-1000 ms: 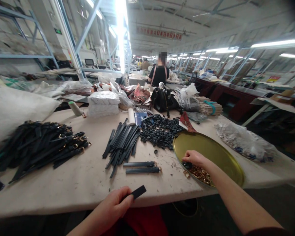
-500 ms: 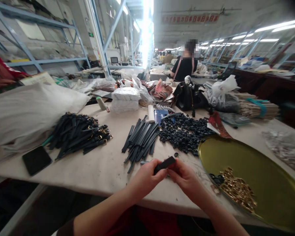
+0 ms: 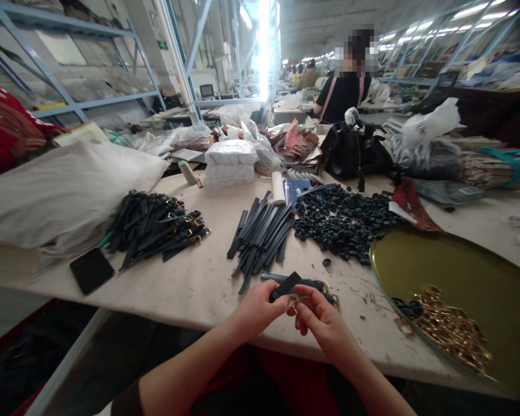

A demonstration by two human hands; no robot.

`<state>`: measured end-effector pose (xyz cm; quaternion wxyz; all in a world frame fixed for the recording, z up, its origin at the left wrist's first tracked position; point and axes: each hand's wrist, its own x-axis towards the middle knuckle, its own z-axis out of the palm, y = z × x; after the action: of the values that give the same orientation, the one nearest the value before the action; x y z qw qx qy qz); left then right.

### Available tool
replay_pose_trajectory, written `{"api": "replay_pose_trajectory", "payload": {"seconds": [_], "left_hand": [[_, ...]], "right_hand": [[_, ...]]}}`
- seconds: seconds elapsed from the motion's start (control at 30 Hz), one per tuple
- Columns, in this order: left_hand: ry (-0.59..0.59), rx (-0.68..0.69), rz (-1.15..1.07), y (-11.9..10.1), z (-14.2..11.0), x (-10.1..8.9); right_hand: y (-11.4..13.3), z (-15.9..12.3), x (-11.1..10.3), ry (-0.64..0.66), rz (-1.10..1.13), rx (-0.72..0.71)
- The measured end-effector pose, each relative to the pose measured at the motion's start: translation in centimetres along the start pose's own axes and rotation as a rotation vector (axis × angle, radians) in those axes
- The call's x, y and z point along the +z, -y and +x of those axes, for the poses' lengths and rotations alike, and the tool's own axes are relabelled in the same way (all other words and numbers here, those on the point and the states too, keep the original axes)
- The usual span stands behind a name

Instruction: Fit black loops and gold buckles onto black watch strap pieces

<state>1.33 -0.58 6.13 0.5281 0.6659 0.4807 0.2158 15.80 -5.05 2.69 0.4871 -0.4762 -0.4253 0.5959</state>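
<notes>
My left hand (image 3: 257,306) is closed around a short dark leather strap (image 3: 288,285), whose free end sticks up past the fingers. Close beside it, my right hand (image 3: 319,315) pinches a small gold-coloured metal piece (image 3: 293,300) at the strap, mostly hidden by the fingertips. Just behind both hands lie dark straps with gold buckles (image 3: 316,284). A stack of plain dark strips (image 3: 260,234) lies farther back, with a heap of small black loops (image 3: 342,219) to its right. On the olive oval tray (image 3: 450,260) are gold buckles (image 3: 453,323) and several black loops.
At left, a pile of buckled straps (image 3: 156,228) lies near a black phone (image 3: 92,270) and a large pale cloth bundle (image 3: 65,190). Wrapped packs (image 3: 230,163) and a black bag (image 3: 355,150) stand behind. A person in red (image 3: 13,133) is at the left edge.
My right hand has turned and its fingers now pinch a small metal piece beside the strap. The strap's end tilts up more. The view has shifted, uncovering buckled straps behind my hands.
</notes>
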Motion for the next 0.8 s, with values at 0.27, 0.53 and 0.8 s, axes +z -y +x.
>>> {"api": "replay_pose_trajectory", "payload": {"seconds": [0.27, 0.53, 0.8], "left_hand": [[0.090, -0.059, 0.074, 0.6, -1.2, -0.3], [0.136, -0.025, 0.112, 1.6, -3.7, -1.6], [0.110, 0.078, 0.303, 2.0, -5.1, -0.6]], "right_hand": [[-0.5, -0.5, 0.2, 0.096, -0.040, 0.017], [-0.2, -1.2, 1.7, -0.267, 0.387, 0.165], [-0.8, -2.7, 3.7, -0.290, 0.500, 0.170]]}}
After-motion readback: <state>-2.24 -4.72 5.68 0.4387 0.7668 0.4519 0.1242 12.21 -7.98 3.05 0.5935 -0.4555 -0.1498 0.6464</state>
